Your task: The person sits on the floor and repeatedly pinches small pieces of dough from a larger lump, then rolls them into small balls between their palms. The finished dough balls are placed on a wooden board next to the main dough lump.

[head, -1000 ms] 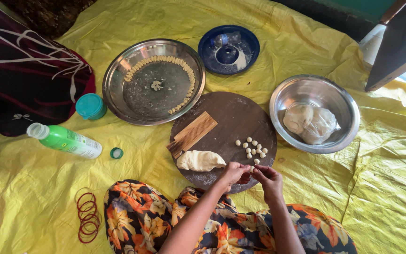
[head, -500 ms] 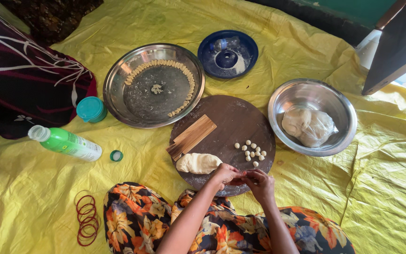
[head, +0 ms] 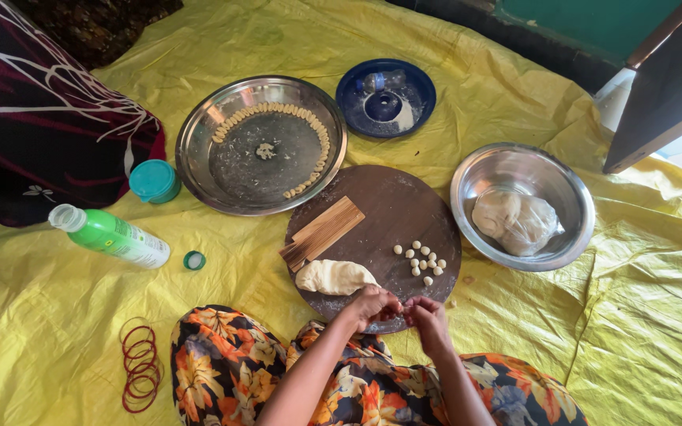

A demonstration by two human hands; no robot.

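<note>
My left hand (head: pixel 372 304) and my right hand (head: pixel 428 316) meet fingertip to fingertip over the near edge of a round dark wooden board (head: pixel 392 213), pinching something small that I cannot make out. A lump of pale dough (head: pixel 333 277) lies on the board just left of my left hand. Several small dough balls (head: pixel 421 260) are clustered on the board's right side. A ridged wooden comb-like block (head: pixel 324 231) lies on the board's left part.
A steel plate (head: pixel 199 158) with a ring of shaped dough pieces lies behind the board. A blue bowl (head: pixel 357 87) sits at the back, a steel bowl (head: pixel 570 237) holding bagged dough on the right. A green bottle (head: pixel 112 235), teal lid (head: pixel 154 181) and red rubber bands (head: pixel 140 371) lie left.
Both hands have drawn slightly back toward my lap, from over the dough balls to the board's near edge, still held together.
</note>
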